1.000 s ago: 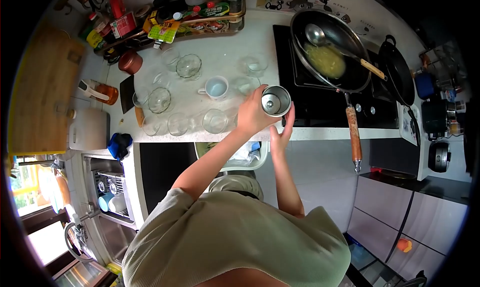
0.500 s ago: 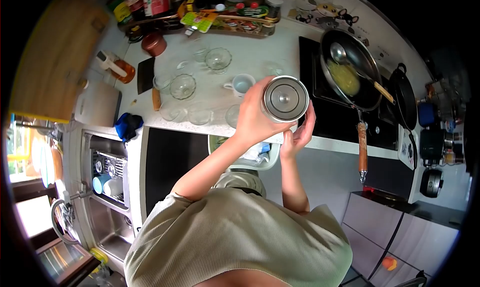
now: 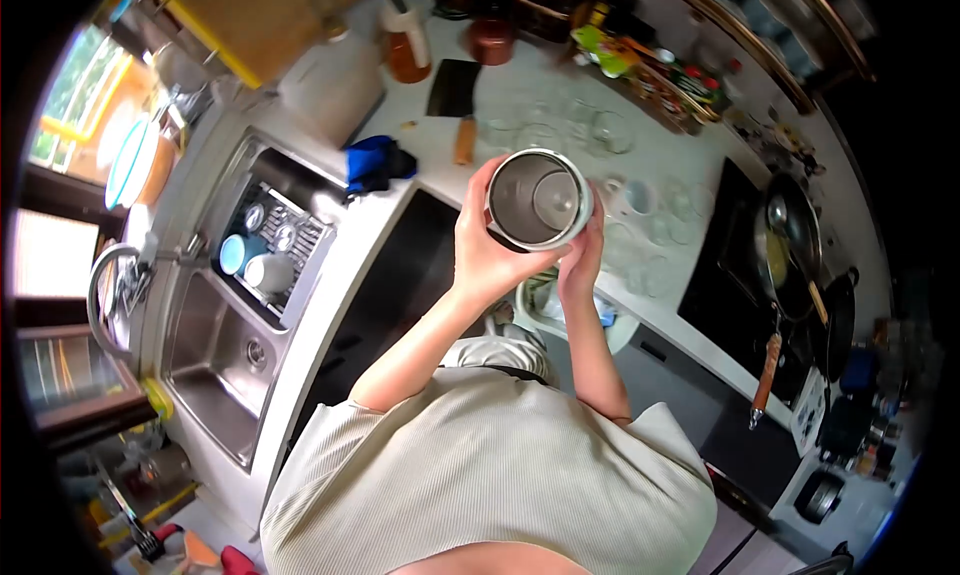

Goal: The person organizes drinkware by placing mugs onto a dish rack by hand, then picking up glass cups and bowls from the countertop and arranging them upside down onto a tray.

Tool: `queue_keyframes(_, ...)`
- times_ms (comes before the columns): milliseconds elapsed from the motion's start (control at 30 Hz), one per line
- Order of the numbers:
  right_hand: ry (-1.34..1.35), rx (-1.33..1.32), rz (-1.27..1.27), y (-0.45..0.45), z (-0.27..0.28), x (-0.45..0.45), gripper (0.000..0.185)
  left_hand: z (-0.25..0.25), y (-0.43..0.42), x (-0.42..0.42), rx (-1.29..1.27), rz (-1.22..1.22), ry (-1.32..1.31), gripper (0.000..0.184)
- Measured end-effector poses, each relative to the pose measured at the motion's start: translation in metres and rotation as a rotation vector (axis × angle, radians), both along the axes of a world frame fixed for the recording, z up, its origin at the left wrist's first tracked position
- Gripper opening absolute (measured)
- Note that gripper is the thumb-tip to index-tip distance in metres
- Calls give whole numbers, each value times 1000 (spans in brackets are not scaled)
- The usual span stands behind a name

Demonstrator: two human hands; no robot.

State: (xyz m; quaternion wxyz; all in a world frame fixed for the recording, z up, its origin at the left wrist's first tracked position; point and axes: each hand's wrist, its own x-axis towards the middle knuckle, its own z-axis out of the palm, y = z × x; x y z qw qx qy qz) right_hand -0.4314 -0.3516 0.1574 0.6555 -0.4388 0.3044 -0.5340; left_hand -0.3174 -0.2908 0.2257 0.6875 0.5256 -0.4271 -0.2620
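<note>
A steel-lined tumbler (image 3: 508, 190) with a pale rim is held over the counter's front edge. Its open mouth faces me and shows the shiny metal inside. My left hand (image 3: 478, 237) wraps round its left and near side. From the right, my right hand (image 3: 583, 250) closes against the tumbler wall, its far fingers partly hidden. Beyond the hands, clear glass bowls (image 3: 612, 132) and a glass cup (image 3: 634, 197) stand on the counter. To the left lies a cleaver (image 3: 453, 88) with a wooden handle.
At left are a sink (image 3: 215, 375) and a dish rack holding a blue cup (image 3: 240, 255) and a white cup (image 3: 270, 273). A wok (image 3: 800, 275) with a ladle sits on the stove at right. Below the counter is a bin (image 3: 622, 332). A blue cloth (image 3: 375, 165) lies near the sink.
My view has swung left toward the sink. The tumbler has turned: its ringed metal end faced me before, and now the open mouth does. Both hands still hold it.
</note>
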Motion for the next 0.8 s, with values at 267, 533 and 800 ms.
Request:
queue_keyframes(267, -316, 370, 577, 55, -50, 116, 54, -41, 77, 112, 96, 278, 65, 80)
queue_keyframes(533, -156, 598, 557, 91, -86, 198, 50, -90, 112, 198, 147, 362, 565, 65)
queue_keyframes(800, 301, -47, 367, 97, -63, 239, 76, -115, 105, 262, 293, 101, 1006, 79)
